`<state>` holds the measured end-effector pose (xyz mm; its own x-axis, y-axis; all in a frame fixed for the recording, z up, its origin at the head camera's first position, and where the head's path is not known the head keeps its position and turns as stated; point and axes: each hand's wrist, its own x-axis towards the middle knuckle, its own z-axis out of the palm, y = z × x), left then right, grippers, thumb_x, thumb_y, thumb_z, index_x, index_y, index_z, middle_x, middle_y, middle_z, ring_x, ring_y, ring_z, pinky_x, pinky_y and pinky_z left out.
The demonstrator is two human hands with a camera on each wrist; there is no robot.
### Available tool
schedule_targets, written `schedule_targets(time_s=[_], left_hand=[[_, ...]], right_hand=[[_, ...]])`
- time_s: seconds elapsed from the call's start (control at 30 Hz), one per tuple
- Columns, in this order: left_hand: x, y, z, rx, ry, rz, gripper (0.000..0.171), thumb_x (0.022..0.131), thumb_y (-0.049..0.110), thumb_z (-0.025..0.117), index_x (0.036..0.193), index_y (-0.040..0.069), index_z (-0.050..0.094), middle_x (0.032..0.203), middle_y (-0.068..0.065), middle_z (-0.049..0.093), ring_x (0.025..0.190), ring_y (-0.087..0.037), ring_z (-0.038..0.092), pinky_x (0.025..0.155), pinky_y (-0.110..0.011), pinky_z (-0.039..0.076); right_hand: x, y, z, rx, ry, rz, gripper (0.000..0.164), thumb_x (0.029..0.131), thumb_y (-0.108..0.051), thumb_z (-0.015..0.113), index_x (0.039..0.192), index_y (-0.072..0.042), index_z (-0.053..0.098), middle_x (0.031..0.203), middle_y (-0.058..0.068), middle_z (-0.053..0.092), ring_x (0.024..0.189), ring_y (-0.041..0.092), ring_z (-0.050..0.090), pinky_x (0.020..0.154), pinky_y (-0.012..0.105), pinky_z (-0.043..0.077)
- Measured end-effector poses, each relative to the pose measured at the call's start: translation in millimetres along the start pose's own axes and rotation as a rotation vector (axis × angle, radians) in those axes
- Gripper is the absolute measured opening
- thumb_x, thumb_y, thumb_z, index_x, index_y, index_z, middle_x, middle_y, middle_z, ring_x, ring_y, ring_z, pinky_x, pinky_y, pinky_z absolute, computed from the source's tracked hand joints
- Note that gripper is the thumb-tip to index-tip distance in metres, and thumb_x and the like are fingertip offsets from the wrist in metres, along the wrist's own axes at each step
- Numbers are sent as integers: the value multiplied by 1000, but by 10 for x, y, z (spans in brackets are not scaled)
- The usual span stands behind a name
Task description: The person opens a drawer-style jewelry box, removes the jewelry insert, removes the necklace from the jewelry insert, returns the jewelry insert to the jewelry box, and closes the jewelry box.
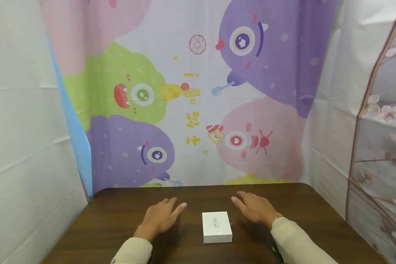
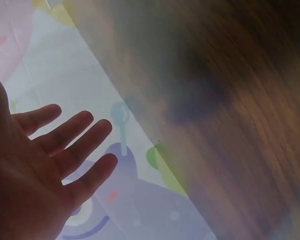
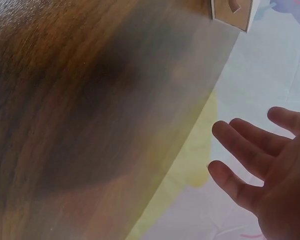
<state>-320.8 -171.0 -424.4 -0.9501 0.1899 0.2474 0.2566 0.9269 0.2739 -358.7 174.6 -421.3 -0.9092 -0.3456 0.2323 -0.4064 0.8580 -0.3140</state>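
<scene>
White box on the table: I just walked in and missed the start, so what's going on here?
Someone's left hand and right hand are held out on either side of the white box. Neither of the hands touches it or holds anything. The box lies flat on the brown table, looking closed.

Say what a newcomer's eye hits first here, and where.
Probably the bright cartoon backdrop rising behind the table, its figures turned sideways, with a big purple one-eyed monster at upper right. Next, the small white box on the dark wood, standing out by contrast. It sits between the person's two open hands, left hand and right hand, neither touching it.
</scene>
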Motion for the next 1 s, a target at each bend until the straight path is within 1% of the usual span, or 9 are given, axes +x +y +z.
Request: schedule_targets(time_s=[0.07, 0.2, 0.33, 0.47, 0.57, 0.7, 1.0], left_hand=[[-9, 15, 6, -3, -2, 7, 79, 100, 70, 28, 136, 7, 60, 130, -17, 63, 116, -40, 60, 93, -59, 45], [-15, 41, 17, -3, 1, 19, 76, 101, 68, 30, 131, 7, 63, 126, -15, 65, 113, -38, 62, 89, -58, 47], [-24, 52, 28, 14, 5, 19, 73, 101, 67, 32, 127, 8, 67, 123, -13, 67, 111, -37, 64, 87, -57, 48], [-31, 70, 41, 25, 3, 29, 74, 101, 67, 31, 123, 8, 69, 118, -11, 68, 108, -36, 65, 85, -57, 49], [-37, 82, 49, 28, 2, 36, 74, 101, 67, 30, 121, 8, 70, 115, -10, 69, 107, -35, 65, 84, -57, 49], [-44, 95, 58, 35, 1, 38, 76, 101, 69, 29, 118, 9, 71, 114, -9, 69, 106, -35, 66, 82, -58, 49], [-68, 94, 91, 23, -18, 34, 77, 100, 69, 29, 118, 7, 71, 114, -11, 70, 105, -36, 66, 82, -58, 49]], right_hand=[[-9, -8, 2, -4, -3, 1, 66, 103, -61, 35, 133, -7, 60, 122, 10, 67, 114, 31, 63, 95, 54, 46], [-34, -38, 1, 8, 3, -10, 58, 104, -59, 37, 119, -12, 67, 108, 0, 71, 103, 25, 67, 89, 51, 49], [-69, -61, 8, 22, 11, -21, 52, 105, -55, 38, 111, -14, 69, 102, -3, 71, 98, 23, 67, 86, 51, 50], [-97, -52, 20, 19, 12, -11, 49, 105, -53, 40, 110, -15, 69, 102, -3, 71, 97, 23, 67, 85, 51, 51], [-100, -44, 31, 19, 15, -3, 47, 105, -53, 41, 113, -15, 68, 104, -3, 71, 98, 23, 68, 86, 51, 51], [-95, -47, 49, 29, 13, 1, 46, 105, -53, 42, 116, -15, 67, 104, -4, 71, 98, 22, 68, 86, 51, 51], [-115, -61, 105, 30, 13, 2, 42, 105, -51, 44, 113, -16, 67, 101, -6, 70, 95, 20, 67, 82, 50, 52]])
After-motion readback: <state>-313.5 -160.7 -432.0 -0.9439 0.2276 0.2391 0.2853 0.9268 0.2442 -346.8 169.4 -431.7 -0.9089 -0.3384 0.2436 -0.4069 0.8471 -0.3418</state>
